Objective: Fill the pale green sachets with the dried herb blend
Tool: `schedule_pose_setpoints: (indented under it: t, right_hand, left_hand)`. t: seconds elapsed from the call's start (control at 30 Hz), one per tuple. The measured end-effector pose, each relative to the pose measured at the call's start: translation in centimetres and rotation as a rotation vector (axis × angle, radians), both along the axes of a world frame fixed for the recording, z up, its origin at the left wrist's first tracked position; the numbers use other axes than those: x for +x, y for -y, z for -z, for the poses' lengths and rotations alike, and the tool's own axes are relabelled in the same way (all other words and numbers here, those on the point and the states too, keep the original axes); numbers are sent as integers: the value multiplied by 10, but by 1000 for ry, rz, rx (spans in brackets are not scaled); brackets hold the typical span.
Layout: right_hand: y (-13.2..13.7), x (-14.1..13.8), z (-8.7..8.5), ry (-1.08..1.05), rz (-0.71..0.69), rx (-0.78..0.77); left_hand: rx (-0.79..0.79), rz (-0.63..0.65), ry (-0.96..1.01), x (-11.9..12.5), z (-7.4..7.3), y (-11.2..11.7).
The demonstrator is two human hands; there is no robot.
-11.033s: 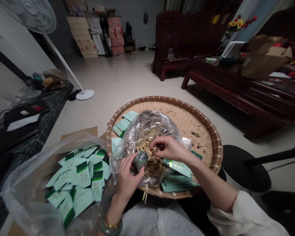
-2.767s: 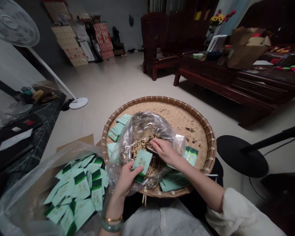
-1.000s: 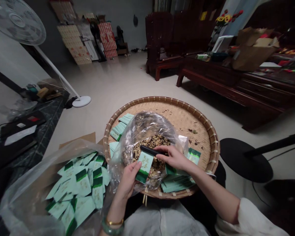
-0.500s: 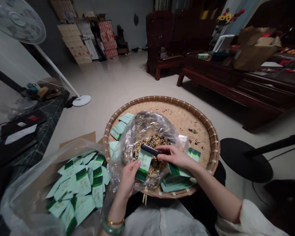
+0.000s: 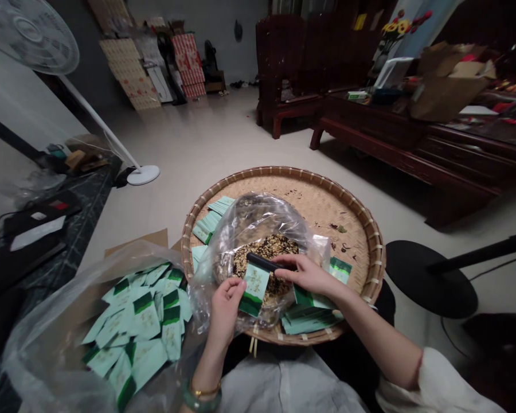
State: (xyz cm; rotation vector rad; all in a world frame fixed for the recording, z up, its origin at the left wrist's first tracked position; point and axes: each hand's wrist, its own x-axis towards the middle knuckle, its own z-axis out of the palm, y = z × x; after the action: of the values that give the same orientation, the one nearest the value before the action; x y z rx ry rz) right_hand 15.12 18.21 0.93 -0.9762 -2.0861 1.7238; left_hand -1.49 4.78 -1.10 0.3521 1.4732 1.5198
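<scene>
Pale green paper sachet with a dark green band [image 5: 253, 285] stood upright in the left hand [image 5: 223, 307]; the grip was closed on its lower part, thumb against fingers. The right hand [image 5: 308, 274] had its grip shut around one end of a slim black tool [image 5: 264, 263], whose other end lay just above the sachet's top. Both hands were over the clear plastic bag of dried brown leaf mix [image 5: 262, 221], which sat toward 6 o'clock on the round woven bamboo tray [image 5: 372, 235]. Flat stacks of green sachets [image 5: 312, 324] lay at 5 o'clock on the tray. At 9 o'clock from the hands sat a large clear bag of loose green sachets [image 5: 133, 327].
</scene>
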Motion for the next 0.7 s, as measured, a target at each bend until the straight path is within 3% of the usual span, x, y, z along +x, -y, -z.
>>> schedule_pose_setpoints:
  t: [0.1,0.2,0.5,0.6,0.7]
  right_hand:
    - [-4,5,-1,-1,-20,-91]
    - [-7,9,-5,21,-11,-87]
    - [-1,2,-10,80,-51,259]
    - [-1,1,-8,52,-36,191]
    - [-3,4,-9,16,7,16]
  left_hand:
    - [-8,13,-45,-1,-1,0]
    - [-2,1,-75,-3,-2,1]
    - [-4,48,-138,-3,-4,0]
    - [-15,41,-147,-4,-6,0]
    - [-14,35,-168,-6,-8,0]
